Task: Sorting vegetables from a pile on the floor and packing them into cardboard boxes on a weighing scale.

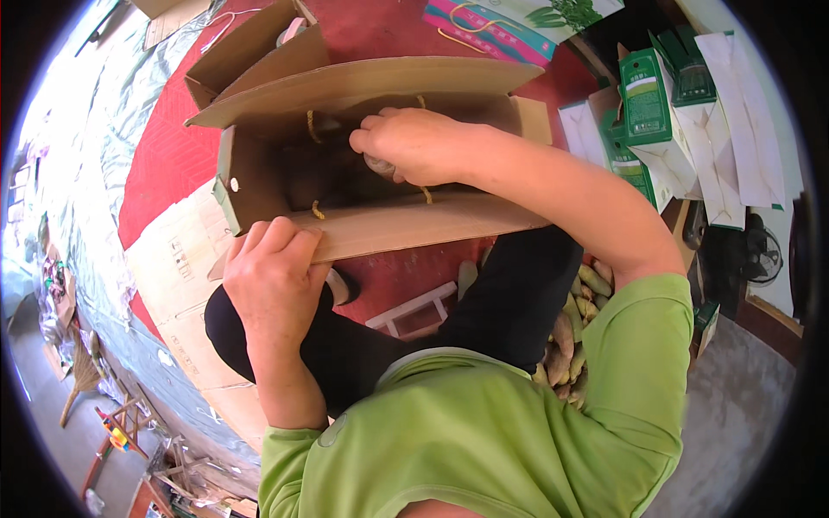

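Observation:
A long open cardboard box [414, 220] lies before me over a red mat, with yellow rope loops on its inner walls. My left hand [272, 276] is closed over the left end of its near flap. Inside the opening, my right hand [414, 145] is curled round a greyish-brown, rounded lump [380, 166], mostly covered by the fingers; its kind does not show clearly. The dark bottom of the box is hard to make out. Beside my right leg lies a pile of yellowish-brown, elongated pieces [566, 350], like roots or shoots.
Another open carton [255, 52] stands behind the box. Green and white packages [649, 104] stand at the right, near a black fan [760, 255]. A pink and teal bag [492, 30] lies at the back. Flattened cardboard [181, 268] lies left; a small white frame [416, 309] lies between my legs.

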A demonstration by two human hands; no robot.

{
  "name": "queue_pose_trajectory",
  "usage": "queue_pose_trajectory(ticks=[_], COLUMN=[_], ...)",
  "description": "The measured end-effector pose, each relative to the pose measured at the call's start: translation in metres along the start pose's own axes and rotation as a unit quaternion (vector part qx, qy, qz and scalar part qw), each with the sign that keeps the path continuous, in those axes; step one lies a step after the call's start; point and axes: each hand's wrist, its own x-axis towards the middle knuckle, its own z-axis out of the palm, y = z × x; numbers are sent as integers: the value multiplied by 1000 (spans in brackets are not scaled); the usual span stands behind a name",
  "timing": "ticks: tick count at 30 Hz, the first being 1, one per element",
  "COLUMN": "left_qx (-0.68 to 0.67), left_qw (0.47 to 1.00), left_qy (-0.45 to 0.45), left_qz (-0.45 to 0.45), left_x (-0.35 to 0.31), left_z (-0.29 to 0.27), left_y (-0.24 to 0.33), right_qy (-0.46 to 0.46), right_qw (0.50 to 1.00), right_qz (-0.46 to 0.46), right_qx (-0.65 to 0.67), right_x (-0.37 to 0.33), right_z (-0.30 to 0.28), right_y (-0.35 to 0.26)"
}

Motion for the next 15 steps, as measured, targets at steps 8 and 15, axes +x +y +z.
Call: queue_pose_trajectory(ticks=[8,15], left_qx=[-15,-14], left_qw=[1000,1000], left_qy=[-14,-10], left_qz=[10,-13], left_x=[3,-3], left_z=[-4,1], left_y=[1,1], right_qy=[82,312], right_qw=[996,908], right_qz=[-5,59], right_qx=[41,274], right_x=[-17,-129], right_z=[-16,-48], right_y=[13,14])
